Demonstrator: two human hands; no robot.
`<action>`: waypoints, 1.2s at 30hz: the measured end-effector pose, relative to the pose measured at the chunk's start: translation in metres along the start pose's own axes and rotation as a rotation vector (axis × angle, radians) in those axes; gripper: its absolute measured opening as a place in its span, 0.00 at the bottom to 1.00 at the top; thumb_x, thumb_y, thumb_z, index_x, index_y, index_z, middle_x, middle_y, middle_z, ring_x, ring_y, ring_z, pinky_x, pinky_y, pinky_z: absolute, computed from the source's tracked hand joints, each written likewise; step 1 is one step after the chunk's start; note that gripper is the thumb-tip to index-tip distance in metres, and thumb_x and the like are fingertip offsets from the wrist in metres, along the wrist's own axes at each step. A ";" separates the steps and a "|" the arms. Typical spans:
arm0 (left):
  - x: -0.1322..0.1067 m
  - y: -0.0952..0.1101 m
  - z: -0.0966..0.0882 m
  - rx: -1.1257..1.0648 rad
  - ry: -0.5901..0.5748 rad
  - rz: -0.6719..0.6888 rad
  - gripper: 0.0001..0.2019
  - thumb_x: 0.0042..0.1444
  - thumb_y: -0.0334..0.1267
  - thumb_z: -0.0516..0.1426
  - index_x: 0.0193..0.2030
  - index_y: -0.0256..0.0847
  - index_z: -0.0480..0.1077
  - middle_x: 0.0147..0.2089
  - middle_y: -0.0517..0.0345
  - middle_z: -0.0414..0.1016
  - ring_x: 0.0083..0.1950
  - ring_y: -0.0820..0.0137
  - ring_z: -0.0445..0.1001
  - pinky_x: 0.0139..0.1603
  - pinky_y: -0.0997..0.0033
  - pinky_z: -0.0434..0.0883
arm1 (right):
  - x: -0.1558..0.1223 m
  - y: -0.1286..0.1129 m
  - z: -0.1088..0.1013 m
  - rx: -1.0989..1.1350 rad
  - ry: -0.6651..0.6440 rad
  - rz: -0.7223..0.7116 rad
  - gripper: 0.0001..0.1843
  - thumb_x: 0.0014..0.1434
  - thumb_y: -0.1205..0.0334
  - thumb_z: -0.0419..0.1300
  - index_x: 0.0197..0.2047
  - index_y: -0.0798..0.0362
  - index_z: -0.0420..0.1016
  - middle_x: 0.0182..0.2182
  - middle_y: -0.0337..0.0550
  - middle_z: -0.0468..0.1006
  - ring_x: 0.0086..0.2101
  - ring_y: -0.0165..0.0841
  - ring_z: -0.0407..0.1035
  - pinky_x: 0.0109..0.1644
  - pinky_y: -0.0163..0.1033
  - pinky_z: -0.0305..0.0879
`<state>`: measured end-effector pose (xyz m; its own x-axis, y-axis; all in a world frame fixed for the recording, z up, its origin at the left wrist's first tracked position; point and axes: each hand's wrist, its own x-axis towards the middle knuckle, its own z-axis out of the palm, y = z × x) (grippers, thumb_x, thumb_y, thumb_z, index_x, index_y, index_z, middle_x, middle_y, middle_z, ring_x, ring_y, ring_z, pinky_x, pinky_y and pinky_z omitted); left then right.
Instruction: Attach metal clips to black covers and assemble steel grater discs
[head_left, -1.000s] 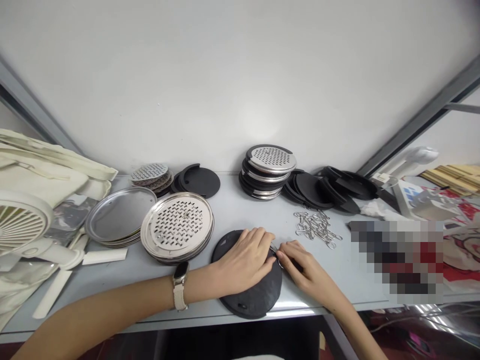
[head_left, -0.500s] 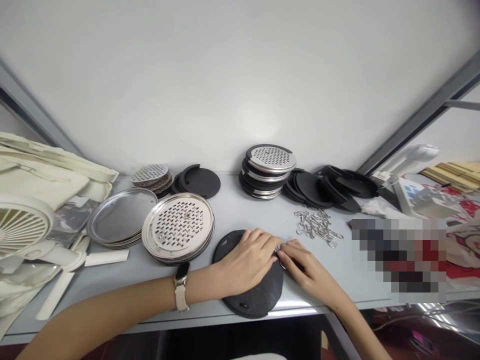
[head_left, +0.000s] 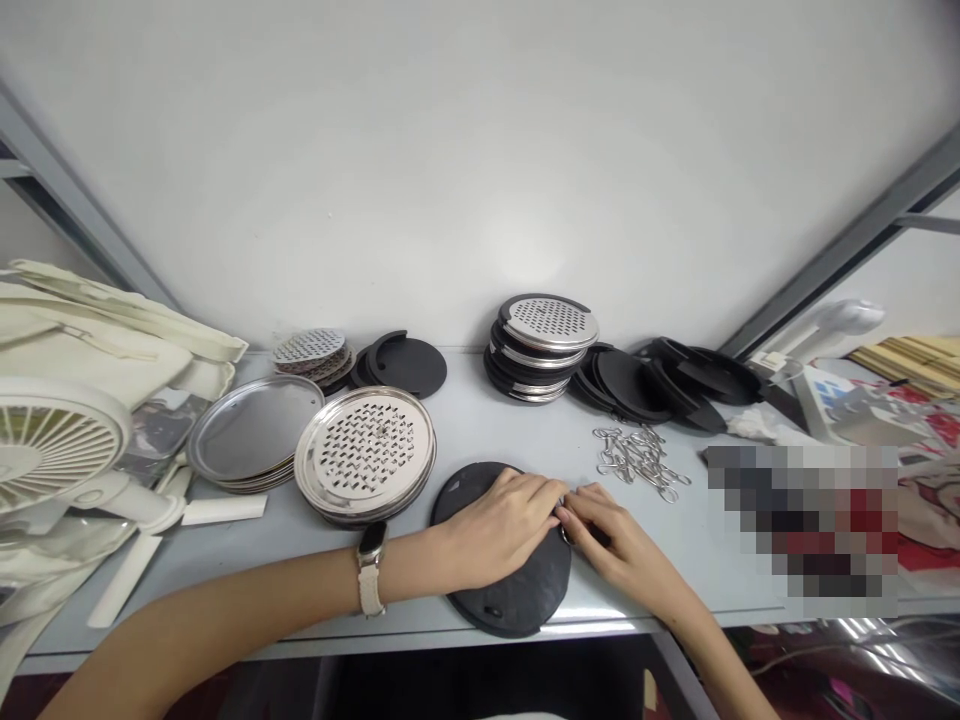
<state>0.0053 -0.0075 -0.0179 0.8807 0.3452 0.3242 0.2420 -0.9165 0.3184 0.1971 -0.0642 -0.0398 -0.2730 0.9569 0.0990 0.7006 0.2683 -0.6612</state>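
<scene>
A black round disc (head_left: 517, 595) lies flat at the table's near edge. My left hand (head_left: 499, 525) rests on top of it, fingers curled down and pressing at its right rim. My right hand (head_left: 611, 535) meets it there, fingertips pinched on a small metal ring (head_left: 564, 533) at the disc's edge. A loose pile of metal rings (head_left: 637, 458) lies just beyond my right hand. A watch is on my left wrist.
Stacks of perforated steel plates (head_left: 365, 450) and plain steel plates (head_left: 251, 432) sit left. Black discs (head_left: 405, 362), a stack of grater lids (head_left: 541, 340) and more black discs (head_left: 660, 380) line the wall. A white fan (head_left: 56, 440) stands far left.
Both hands stay together at the disc's right rim with only slight finger movement; the view shifted a little to the left.
</scene>
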 end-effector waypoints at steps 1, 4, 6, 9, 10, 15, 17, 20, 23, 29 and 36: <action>0.000 0.000 0.000 0.009 -0.006 0.009 0.10 0.65 0.27 0.44 0.49 0.37 0.61 0.50 0.50 0.69 0.51 0.66 0.68 0.53 0.63 0.63 | 0.000 0.000 0.000 0.000 0.001 -0.002 0.17 0.69 0.59 0.45 0.27 0.51 0.57 0.24 0.36 0.63 0.29 0.33 0.58 0.41 0.42 0.56; -0.001 0.000 -0.001 0.048 -0.022 0.016 0.11 0.65 0.27 0.44 0.51 0.37 0.60 0.50 0.50 0.69 0.50 0.66 0.68 0.53 0.63 0.63 | -0.001 -0.001 0.000 0.015 0.007 -0.001 0.17 0.69 0.59 0.44 0.27 0.51 0.57 0.24 0.36 0.62 0.30 0.33 0.58 0.41 0.42 0.56; -0.001 0.001 -0.001 0.070 -0.030 0.015 0.11 0.66 0.28 0.43 0.51 0.37 0.60 0.50 0.49 0.68 0.50 0.65 0.68 0.53 0.63 0.63 | -0.001 -0.001 0.000 0.032 0.015 0.013 0.17 0.69 0.58 0.44 0.27 0.51 0.57 0.24 0.37 0.62 0.30 0.34 0.58 0.40 0.41 0.57; 0.000 0.001 0.000 0.071 -0.038 0.010 0.11 0.66 0.28 0.43 0.52 0.36 0.59 0.50 0.49 0.68 0.51 0.65 0.68 0.53 0.63 0.63 | -0.002 0.001 -0.001 0.059 0.023 0.039 0.17 0.69 0.57 0.45 0.27 0.51 0.56 0.25 0.37 0.62 0.31 0.34 0.59 0.39 0.40 0.58; 0.000 0.001 0.000 0.061 -0.034 0.001 0.11 0.66 0.28 0.44 0.52 0.36 0.59 0.50 0.50 0.68 0.51 0.66 0.68 0.53 0.63 0.63 | -0.002 0.001 -0.001 0.067 0.023 0.046 0.17 0.69 0.57 0.45 0.27 0.51 0.56 0.25 0.37 0.62 0.31 0.34 0.59 0.40 0.40 0.58; 0.001 0.000 0.001 0.004 -0.008 -0.035 0.10 0.66 0.28 0.44 0.51 0.37 0.59 0.48 0.51 0.69 0.51 0.66 0.68 0.52 0.63 0.63 | -0.003 0.002 -0.001 0.078 0.038 0.066 0.16 0.68 0.58 0.46 0.28 0.51 0.56 0.25 0.36 0.63 0.31 0.34 0.60 0.38 0.39 0.58; 0.001 0.000 0.001 -0.011 -0.005 -0.038 0.10 0.66 0.28 0.44 0.51 0.38 0.59 0.47 0.51 0.69 0.50 0.66 0.68 0.52 0.63 0.62 | -0.002 0.003 -0.001 0.075 0.043 0.067 0.16 0.68 0.58 0.46 0.28 0.51 0.56 0.25 0.36 0.62 0.31 0.33 0.60 0.38 0.38 0.58; 0.001 0.000 0.000 -0.011 -0.011 -0.028 0.10 0.66 0.28 0.44 0.52 0.38 0.59 0.48 0.52 0.69 0.50 0.66 0.67 0.52 0.64 0.62 | -0.002 0.003 0.000 0.074 0.046 0.063 0.16 0.68 0.58 0.47 0.27 0.51 0.56 0.25 0.36 0.63 0.31 0.33 0.60 0.37 0.38 0.59; 0.001 0.001 -0.001 0.022 -0.022 -0.009 0.11 0.66 0.28 0.44 0.52 0.38 0.60 0.48 0.51 0.69 0.51 0.66 0.67 0.52 0.64 0.62 | -0.002 0.003 -0.001 0.079 0.055 0.058 0.16 0.67 0.58 0.47 0.27 0.51 0.56 0.24 0.36 0.63 0.30 0.33 0.60 0.37 0.38 0.59; 0.001 0.003 -0.003 0.028 -0.024 -0.010 0.11 0.66 0.28 0.43 0.51 0.38 0.61 0.48 0.50 0.69 0.50 0.65 0.69 0.51 0.63 0.63 | -0.002 0.000 -0.002 0.071 0.043 0.056 0.14 0.67 0.59 0.48 0.28 0.51 0.57 0.25 0.37 0.64 0.31 0.34 0.61 0.37 0.39 0.59; 0.000 0.002 -0.001 0.006 -0.005 -0.016 0.12 0.66 0.28 0.42 0.52 0.38 0.61 0.48 0.50 0.70 0.48 0.66 0.70 0.51 0.63 0.63 | -0.003 0.002 -0.003 0.108 0.036 0.072 0.14 0.68 0.56 0.47 0.30 0.51 0.59 0.26 0.37 0.65 0.32 0.34 0.61 0.38 0.38 0.59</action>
<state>0.0054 -0.0086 -0.0163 0.8786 0.3590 0.3151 0.2584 -0.9120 0.3185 0.2011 -0.0661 -0.0391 -0.1995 0.9771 0.0736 0.6420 0.1871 -0.7435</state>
